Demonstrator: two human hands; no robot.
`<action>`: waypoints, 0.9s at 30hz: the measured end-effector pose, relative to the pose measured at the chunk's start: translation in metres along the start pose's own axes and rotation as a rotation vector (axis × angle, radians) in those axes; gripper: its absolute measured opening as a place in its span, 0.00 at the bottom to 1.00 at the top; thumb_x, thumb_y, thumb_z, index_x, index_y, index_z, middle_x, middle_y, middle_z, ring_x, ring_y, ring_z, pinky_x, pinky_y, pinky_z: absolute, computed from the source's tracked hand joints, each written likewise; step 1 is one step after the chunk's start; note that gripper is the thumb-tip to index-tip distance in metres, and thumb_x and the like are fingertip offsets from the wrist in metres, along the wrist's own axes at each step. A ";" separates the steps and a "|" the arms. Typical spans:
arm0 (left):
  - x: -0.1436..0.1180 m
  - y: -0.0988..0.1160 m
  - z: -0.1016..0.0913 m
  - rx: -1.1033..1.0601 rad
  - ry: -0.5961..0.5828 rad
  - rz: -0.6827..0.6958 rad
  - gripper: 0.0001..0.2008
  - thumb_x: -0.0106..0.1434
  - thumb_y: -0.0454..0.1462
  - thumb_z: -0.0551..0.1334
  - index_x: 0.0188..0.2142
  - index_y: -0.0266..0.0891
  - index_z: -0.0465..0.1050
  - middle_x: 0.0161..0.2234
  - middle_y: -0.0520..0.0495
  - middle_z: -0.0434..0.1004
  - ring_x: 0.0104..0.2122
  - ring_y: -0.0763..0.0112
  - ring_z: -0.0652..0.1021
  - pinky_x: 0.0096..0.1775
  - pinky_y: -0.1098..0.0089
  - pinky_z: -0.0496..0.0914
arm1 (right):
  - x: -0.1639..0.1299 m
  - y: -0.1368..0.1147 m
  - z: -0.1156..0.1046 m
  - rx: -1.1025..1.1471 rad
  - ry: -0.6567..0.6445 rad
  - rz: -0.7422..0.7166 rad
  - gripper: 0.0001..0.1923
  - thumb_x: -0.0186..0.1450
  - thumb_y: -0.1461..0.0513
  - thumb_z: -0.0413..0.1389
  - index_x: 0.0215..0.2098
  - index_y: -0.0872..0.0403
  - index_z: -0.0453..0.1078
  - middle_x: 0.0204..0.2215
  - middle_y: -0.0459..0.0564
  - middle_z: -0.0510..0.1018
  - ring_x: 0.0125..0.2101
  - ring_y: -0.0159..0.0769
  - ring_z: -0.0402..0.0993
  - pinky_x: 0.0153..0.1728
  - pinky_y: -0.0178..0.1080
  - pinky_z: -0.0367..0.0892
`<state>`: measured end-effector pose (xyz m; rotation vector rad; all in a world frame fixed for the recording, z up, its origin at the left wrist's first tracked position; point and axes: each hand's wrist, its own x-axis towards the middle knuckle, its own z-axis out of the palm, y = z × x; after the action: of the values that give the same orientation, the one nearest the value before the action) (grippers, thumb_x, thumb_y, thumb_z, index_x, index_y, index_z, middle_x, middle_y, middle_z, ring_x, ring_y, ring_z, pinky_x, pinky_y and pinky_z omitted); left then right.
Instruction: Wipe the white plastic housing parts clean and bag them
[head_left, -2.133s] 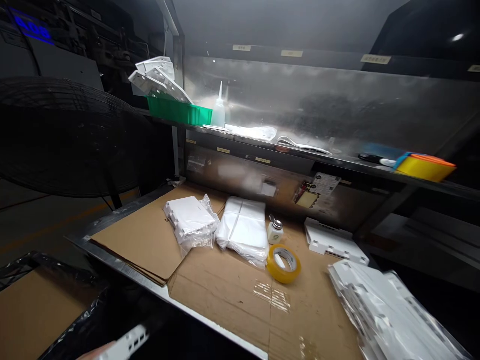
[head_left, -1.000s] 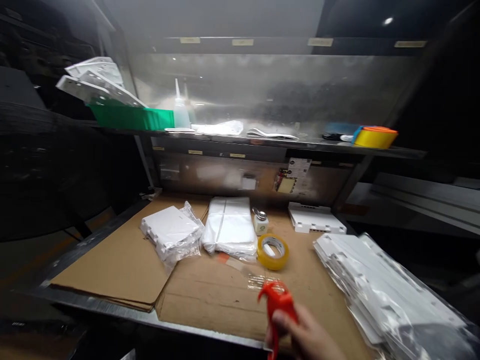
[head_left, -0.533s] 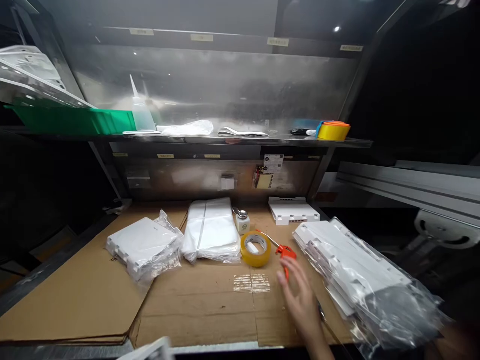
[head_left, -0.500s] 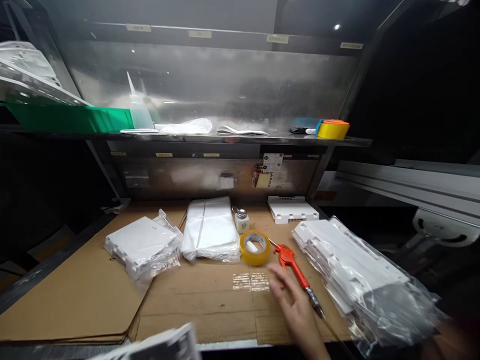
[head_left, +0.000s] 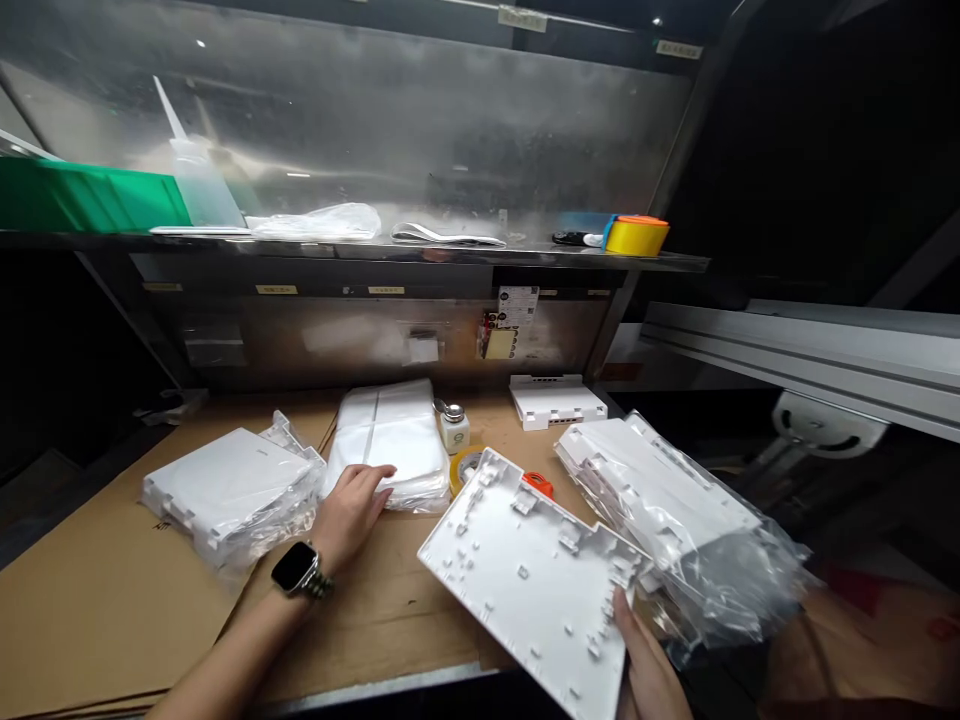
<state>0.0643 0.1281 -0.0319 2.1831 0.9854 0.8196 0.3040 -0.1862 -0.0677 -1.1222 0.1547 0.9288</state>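
A white plastic housing shell [head_left: 517,570] is tilted up in front of me, its inner side with clips and posts facing me. My right hand [head_left: 645,655] grips its lower right edge, thumb on the inner face. My left hand [head_left: 354,512], wearing a watch, is at the near left edge of a stack of clear plastic bags [head_left: 386,430]. Its thumb and forefinger are apart, with nothing visible between them. Behind the shell, a yellow tape roll [head_left: 459,470] and an orange air gun [head_left: 538,485] are mostly hidden.
Bagged white housings lie at left [head_left: 225,485] and right [head_left: 667,490]. A small pump bottle [head_left: 454,428] and another white housing [head_left: 559,402] stand at the back. Above is a metal shelf [head_left: 450,258] with a green bin [head_left: 90,195]. A metal rail [head_left: 810,360] runs along the right.
My right hand, empty over the cardboard before, now holds the shell. My left hand has come into view at the bag stack. A blurred white piece at the lower left is gone from there. The view has shifted.
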 end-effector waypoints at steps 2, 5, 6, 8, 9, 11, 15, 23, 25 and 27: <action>0.012 -0.013 0.008 0.094 0.009 0.052 0.18 0.65 0.50 0.59 0.47 0.42 0.75 0.49 0.34 0.81 0.55 0.42 0.75 0.59 0.43 0.67 | -0.006 -0.010 0.001 0.088 0.032 -0.040 0.53 0.55 0.43 0.72 0.70 0.56 0.61 0.52 0.59 0.84 0.56 0.56 0.79 0.59 0.54 0.74; 0.020 -0.025 0.012 0.184 0.012 0.066 0.18 0.68 0.49 0.54 0.49 0.43 0.71 0.45 0.35 0.83 0.48 0.44 0.80 0.51 0.50 0.71 | -0.012 -0.018 0.005 0.158 0.071 -0.117 0.51 0.56 0.45 0.72 0.71 0.53 0.61 0.56 0.57 0.82 0.59 0.55 0.77 0.60 0.54 0.73; 0.022 -0.026 0.010 0.200 0.014 0.058 0.17 0.69 0.49 0.53 0.49 0.43 0.70 0.44 0.35 0.83 0.46 0.45 0.81 0.48 0.52 0.71 | -0.013 -0.019 0.005 0.173 0.069 -0.140 0.50 0.57 0.45 0.71 0.71 0.53 0.61 0.57 0.57 0.81 0.59 0.55 0.76 0.61 0.53 0.73; 0.030 -0.029 0.001 0.210 0.018 0.021 0.16 0.68 0.49 0.54 0.49 0.45 0.66 0.43 0.38 0.85 0.43 0.45 0.82 0.42 0.56 0.70 | -0.012 -0.019 0.005 0.186 0.053 -0.174 0.49 0.59 0.44 0.70 0.71 0.52 0.60 0.58 0.56 0.80 0.61 0.53 0.75 0.62 0.53 0.72; 0.035 -0.029 -0.004 0.204 0.021 -0.008 0.15 0.67 0.49 0.55 0.48 0.46 0.65 0.43 0.40 0.85 0.43 0.45 0.82 0.41 0.57 0.69 | -0.012 -0.019 0.004 0.189 0.048 -0.186 0.48 0.60 0.45 0.69 0.71 0.52 0.60 0.58 0.56 0.80 0.61 0.52 0.74 0.62 0.52 0.71; 0.046 -0.032 -0.015 0.169 0.023 -0.075 0.17 0.63 0.51 0.61 0.45 0.47 0.62 0.40 0.44 0.86 0.42 0.46 0.83 0.40 0.59 0.68 | -0.011 -0.018 0.003 0.193 0.047 -0.193 0.48 0.61 0.45 0.69 0.72 0.51 0.60 0.58 0.55 0.80 0.62 0.51 0.74 0.63 0.51 0.71; 0.064 -0.038 -0.027 -0.009 -0.039 -0.191 0.26 0.53 0.49 0.74 0.41 0.45 0.61 0.32 0.50 0.84 0.38 0.54 0.83 0.43 0.59 0.71 | -0.012 -0.018 0.005 0.201 0.061 -0.143 0.51 0.58 0.44 0.71 0.72 0.52 0.59 0.59 0.57 0.80 0.59 0.54 0.77 0.62 0.54 0.71; 0.072 -0.027 -0.037 -0.370 -0.097 -0.310 0.14 0.62 0.39 0.72 0.35 0.39 0.67 0.30 0.54 0.75 0.28 0.70 0.78 0.35 0.65 0.75 | -0.004 -0.013 -0.002 0.176 0.034 -0.056 0.53 0.59 0.41 0.68 0.74 0.51 0.55 0.56 0.57 0.82 0.54 0.55 0.80 0.61 0.55 0.71; 0.068 -0.013 -0.040 -0.438 -0.093 -0.286 0.19 0.56 0.40 0.76 0.35 0.41 0.65 0.29 0.56 0.72 0.32 0.67 0.80 0.39 0.63 0.76 | -0.002 -0.013 0.001 0.167 -0.001 0.006 0.52 0.59 0.39 0.66 0.73 0.53 0.57 0.54 0.59 0.83 0.54 0.57 0.80 0.60 0.57 0.71; 0.060 0.005 -0.040 -0.487 -0.119 -0.249 0.26 0.48 0.42 0.79 0.35 0.42 0.63 0.27 0.60 0.68 0.34 0.66 0.81 0.41 0.64 0.76 | -0.002 -0.010 0.011 0.119 -0.062 0.053 0.49 0.60 0.38 0.65 0.69 0.55 0.64 0.51 0.60 0.84 0.55 0.58 0.80 0.59 0.58 0.71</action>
<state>0.0693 0.1833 0.0135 1.6383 0.8673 0.7129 0.3058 -0.1791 -0.0542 -0.9825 0.1873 0.9876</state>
